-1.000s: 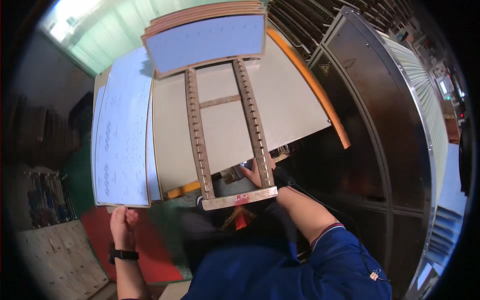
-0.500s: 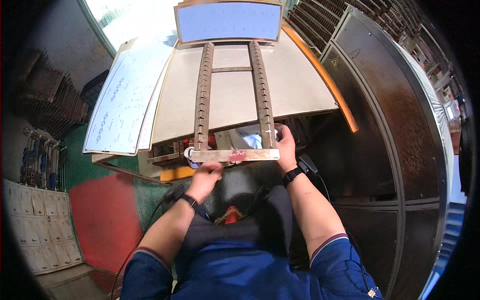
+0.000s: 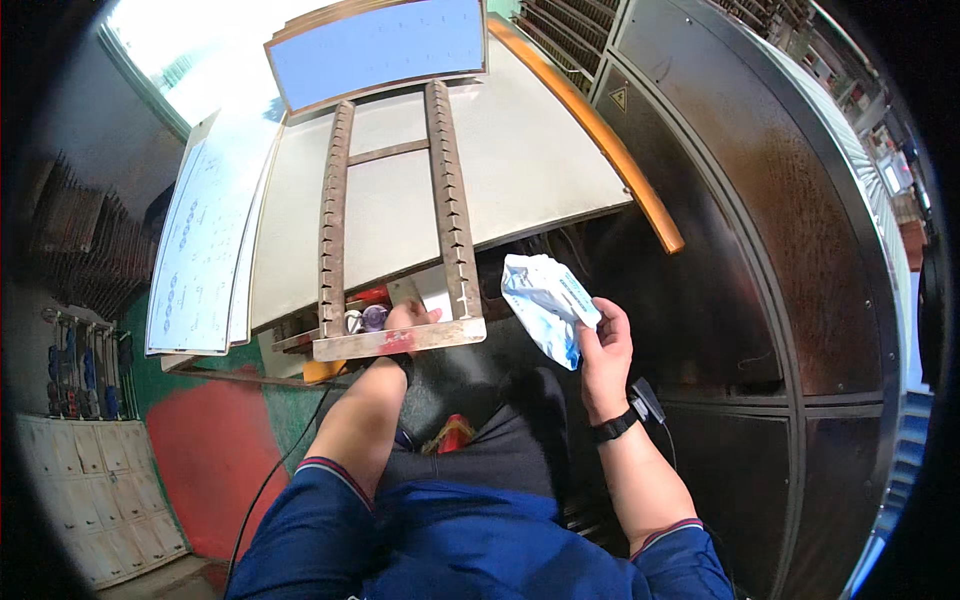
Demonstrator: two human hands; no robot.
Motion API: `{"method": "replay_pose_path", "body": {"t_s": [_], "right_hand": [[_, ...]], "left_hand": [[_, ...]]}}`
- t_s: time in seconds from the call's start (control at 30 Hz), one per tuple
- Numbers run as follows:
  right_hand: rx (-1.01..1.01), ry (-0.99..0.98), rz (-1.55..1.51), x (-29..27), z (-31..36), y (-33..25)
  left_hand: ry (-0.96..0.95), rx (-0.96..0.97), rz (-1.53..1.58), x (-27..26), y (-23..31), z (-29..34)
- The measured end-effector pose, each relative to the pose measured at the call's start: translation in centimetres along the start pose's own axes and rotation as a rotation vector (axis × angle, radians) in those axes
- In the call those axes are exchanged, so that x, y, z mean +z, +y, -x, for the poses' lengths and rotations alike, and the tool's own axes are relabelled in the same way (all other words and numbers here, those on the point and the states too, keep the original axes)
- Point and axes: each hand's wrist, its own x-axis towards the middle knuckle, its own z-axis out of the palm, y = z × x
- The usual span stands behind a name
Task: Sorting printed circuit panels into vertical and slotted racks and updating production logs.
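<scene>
My right hand [image 3: 606, 345] pinches a crumpled white and blue plastic packet [image 3: 548, 300] between thumb and fingers, to the right of a notched metal rack [image 3: 455, 220]. The packet hangs over the dark gap in front of the table. My left hand [image 3: 408, 317] reaches beneath the rack's near crossbar [image 3: 400, 340] into the space under the tabletop. One digit points right; the other fingers are mostly hidden, so their grip does not show. Close by its left side lies a small purple and white round item [image 3: 373, 318]. A red thing [image 3: 372, 296] sits just behind.
The rack lies across the pale tabletop [image 3: 390, 200] and overhangs its near edge. A blue-faced panel [image 3: 380, 50] stands at its far end. Printed sheets [image 3: 190, 260] lie at the left. Dark metal cabinets [image 3: 700, 230] and an orange edge strip [image 3: 600, 135] border the right side.
My right hand has come away from the rack's right rail and now holds the packet, which lay beneath the rack. My left hand has moved forward under the crossbar. The view has turned slightly.
</scene>
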Motion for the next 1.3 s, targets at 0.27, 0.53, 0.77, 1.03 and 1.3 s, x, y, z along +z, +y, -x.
{"method": "replay_pose_path", "body": {"t_s": [0.27, 0.53, 0.77, 1.03, 1.3], "right_hand": [[0.003, -0.081, -0.152, 2.3, 0.5, -0.7], [0.058, -0.018, -0.173, 0.1, 1.0, -0.4], [0.044, -0.035, -0.121, -0.8, 1.4, 0.2], [0.062, -0.036, -0.144, -1.4, 1.8, 0.4], [0.082, -0.063, -0.178, -0.6, 1.9, 0.0]], "left_hand": [[0.148, -0.002, 0.337, -5.2, -2.6, 2.0], [0.243, 0.032, 0.735, -4.9, -1.0, 3.9], [0.134, 0.110, 0.760, -3.7, -3.4, -0.1], [0.293, 0.473, 0.186, -2.1, -3.4, 1.1], [0.191, 0.178, 0.623, -4.7, -4.6, 0.0]]}}
